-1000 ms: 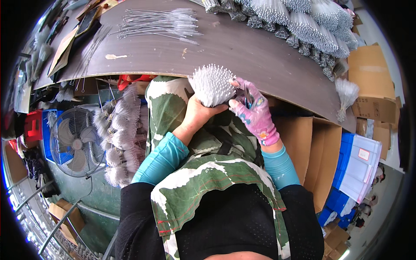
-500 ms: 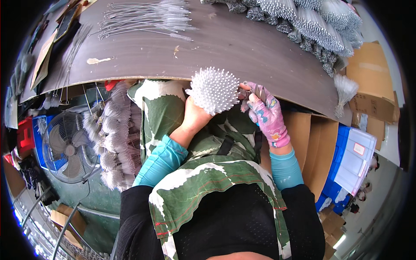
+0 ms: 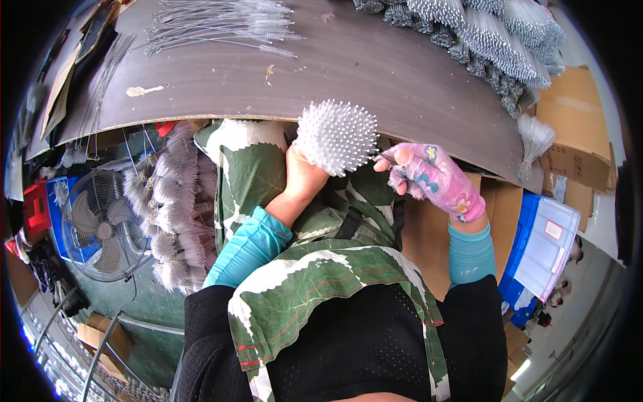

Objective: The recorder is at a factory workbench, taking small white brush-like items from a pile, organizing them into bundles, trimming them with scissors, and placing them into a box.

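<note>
A thick bundle of straw brushes [image 3: 337,137], with white bristles and pale round tips facing up, is gripped from below by my left hand [image 3: 303,175]. That hand is bare, its fingers wrapped round the bundle and partly hidden behind it. Close to the bundle's right edge is my right hand [image 3: 435,175], in a pink flowered glove with bare fingertips. Its fingers are curled and closed; what they hold, if anything, cannot be made out. The bundle is above my lap, at the table's front edge.
On the brown table [image 3: 221,80] lie loose wire-handled brushes [image 3: 221,25] at the back left. Stacked brush bundles [image 3: 482,40] fill the back right, with a smaller bundle [image 3: 534,139] at the corner. An open cardboard box [image 3: 429,234] stands right of my lap; a fan [image 3: 105,228] is left.
My right hand has moved right and turned over, its fingertips now at the bundle's edge. The grey metal piece seen in its fingers no longer shows. The bundle has shifted slightly right.
</note>
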Demonstrator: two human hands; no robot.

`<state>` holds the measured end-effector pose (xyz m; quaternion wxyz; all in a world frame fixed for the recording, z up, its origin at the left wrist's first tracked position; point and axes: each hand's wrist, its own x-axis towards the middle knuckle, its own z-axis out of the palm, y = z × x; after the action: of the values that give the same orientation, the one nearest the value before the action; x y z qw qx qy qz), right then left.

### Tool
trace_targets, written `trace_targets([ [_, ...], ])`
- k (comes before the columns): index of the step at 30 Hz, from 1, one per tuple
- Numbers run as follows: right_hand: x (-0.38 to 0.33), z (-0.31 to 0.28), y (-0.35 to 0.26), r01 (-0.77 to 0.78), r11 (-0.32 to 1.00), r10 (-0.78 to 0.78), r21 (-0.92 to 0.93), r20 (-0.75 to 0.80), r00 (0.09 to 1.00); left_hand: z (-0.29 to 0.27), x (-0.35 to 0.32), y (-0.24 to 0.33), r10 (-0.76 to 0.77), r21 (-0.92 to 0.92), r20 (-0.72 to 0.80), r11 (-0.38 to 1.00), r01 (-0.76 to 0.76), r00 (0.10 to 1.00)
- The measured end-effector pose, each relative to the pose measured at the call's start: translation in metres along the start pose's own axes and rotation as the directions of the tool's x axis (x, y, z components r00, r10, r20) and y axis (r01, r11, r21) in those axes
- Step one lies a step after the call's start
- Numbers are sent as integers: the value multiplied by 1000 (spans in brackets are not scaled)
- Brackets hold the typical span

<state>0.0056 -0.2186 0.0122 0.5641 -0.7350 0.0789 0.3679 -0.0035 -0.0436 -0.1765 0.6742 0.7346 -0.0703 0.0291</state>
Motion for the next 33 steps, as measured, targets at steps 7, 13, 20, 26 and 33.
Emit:
trace_targets([
  [7,-1,10,0,-119,986,113,117,56,992,0,1,10,-42,-38,12,998,43,999],
  [13,0,15,7,-93,976,88,197,34,996,-3,3,8,41,54,77,997,-46,996],
  [20,-1,10,13,-44,965,54,258,-29,998,-7,7,27,65,97,135,992,-79,989],
  [26,2,1,9,-11,994,20,107,-85,996,-12,7,43,-111,-227,97,965,131,989],
  [33,9,-8,-7,10,974,-31,-228,-88,996,-13,8,44,-123,-211,109,967,144,986],
])
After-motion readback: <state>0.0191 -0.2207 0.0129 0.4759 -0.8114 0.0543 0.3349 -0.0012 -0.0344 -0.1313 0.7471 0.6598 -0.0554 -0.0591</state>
